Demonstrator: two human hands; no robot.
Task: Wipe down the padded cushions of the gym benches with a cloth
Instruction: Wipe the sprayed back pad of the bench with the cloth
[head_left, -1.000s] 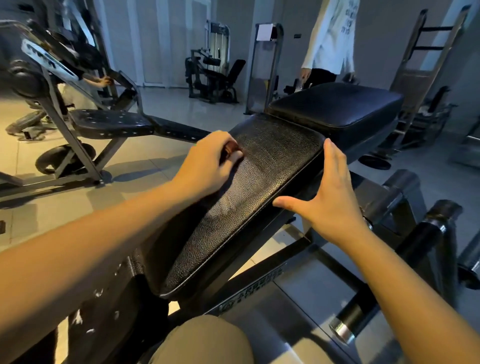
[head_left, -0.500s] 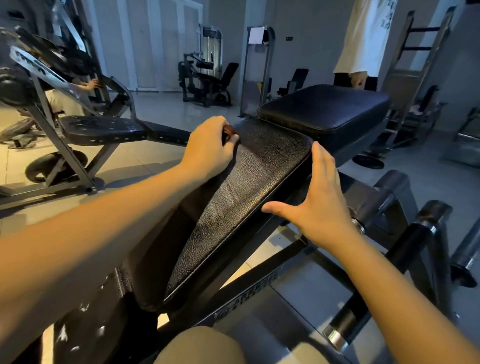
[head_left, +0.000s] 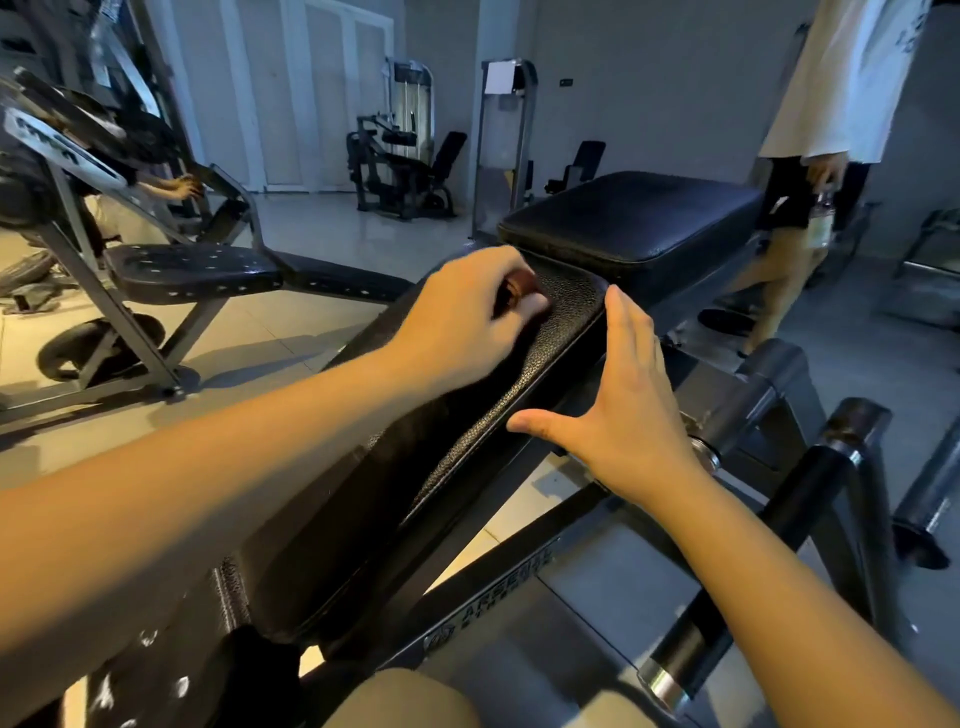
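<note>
Since a second ago my left hand (head_left: 462, 317) has slid up the long back pad (head_left: 524, 379) and now sits almost at its far end. My right hand (head_left: 626, 400) has followed along the pad's right edge, and the person (head_left: 841, 93) in the pale top has walked off to the right.

From my head camera, my left fingers are curled tight round the cloth (head_left: 515, 290). It is a small reddish-brown wad, mostly hidden in my grip, and it presses on the pad's top corner. My right hand is flat, with the fingers straight and together and the thumb splayed out. It braces the side of the cushion and holds nothing.

I judge this stroke is nearly spent. To finish it well I should keep the cloth flat under my knuckles, carry it right over the end seam, then come back down in an overlapping lane. The bracing hand should steady the pad.

The pad is black vinyl with a pebbled, leathery grain that will trap sweat in its dimples, so firm pressure should help. It is narrow with rounded edges. Just beyond it lies the seat pad (head_left: 634, 218), thicker, squarer and smoother in sheen, and I guess it comes next. Dark steel frame (head_left: 498, 577) runs below.
</note>
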